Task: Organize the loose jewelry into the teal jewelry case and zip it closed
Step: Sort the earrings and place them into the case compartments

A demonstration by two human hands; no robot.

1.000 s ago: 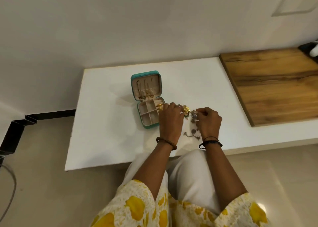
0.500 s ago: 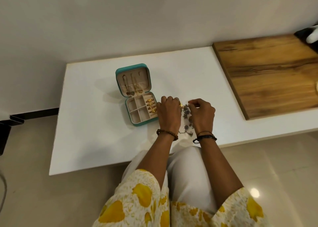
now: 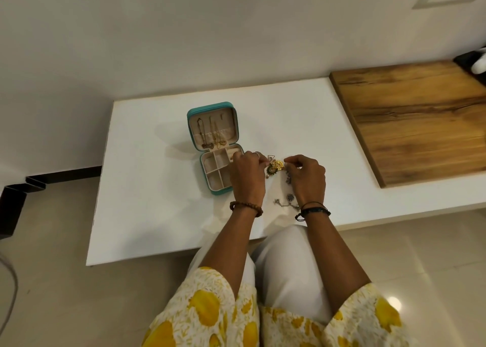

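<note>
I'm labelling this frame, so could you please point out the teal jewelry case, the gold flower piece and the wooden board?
teal jewelry case (image 3: pixel 213 105): head view, lid's far rim.
gold flower piece (image 3: pixel 276 166): head view, its centre.
wooden board (image 3: pixel 415 120): head view, bare top.

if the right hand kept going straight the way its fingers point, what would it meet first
Probably the gold flower-shaped ornament, right at the right hand's fingertips and held with the left hand; depth is hard to judge.

You have a white table (image 3: pixel 163 210) set against a pale wall (image 3: pixel 184 31). A wooden board (image 3: pixel 420 120) lies on its right part, reaching the back edge. At the board's far right corner sits a dark object (image 3: pixel 466 57), cut off by the frame. Below the table is glossy beige floor (image 3: pixel 47 281).
</note>
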